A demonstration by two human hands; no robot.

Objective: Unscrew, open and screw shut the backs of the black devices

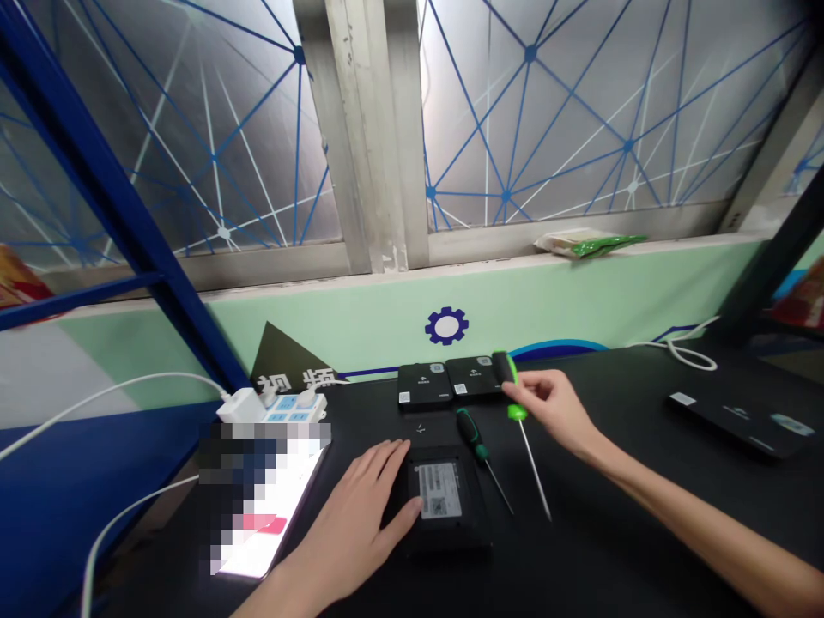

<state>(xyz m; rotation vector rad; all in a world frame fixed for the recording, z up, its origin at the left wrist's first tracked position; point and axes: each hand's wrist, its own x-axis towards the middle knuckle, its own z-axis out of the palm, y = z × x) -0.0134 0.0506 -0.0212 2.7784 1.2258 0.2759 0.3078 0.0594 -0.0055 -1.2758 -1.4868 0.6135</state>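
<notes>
My left hand (366, 502) lies with fingers stretched out along the left side of a black flat device (473, 532). Its thumb rests over the edge of a white printed label (438, 489) on the device. To the right, my right hand (554, 408) pinches the black and bright-green handle of a screwdriver (517, 412), whose long shaft points down toward the table. A second screwdriver (473, 435) with a dark green handle lies between the device and my right hand. Several tiny screws (421, 428) seem to lie just behind the device.
Two black boxes (425, 386) stand side by side near the wall. At the left are a lit phone or tablet (257, 524) and a white power strip (293, 409) with cables. Another flat black box (740, 425) lies right; a white cable (688, 356) coils behind it.
</notes>
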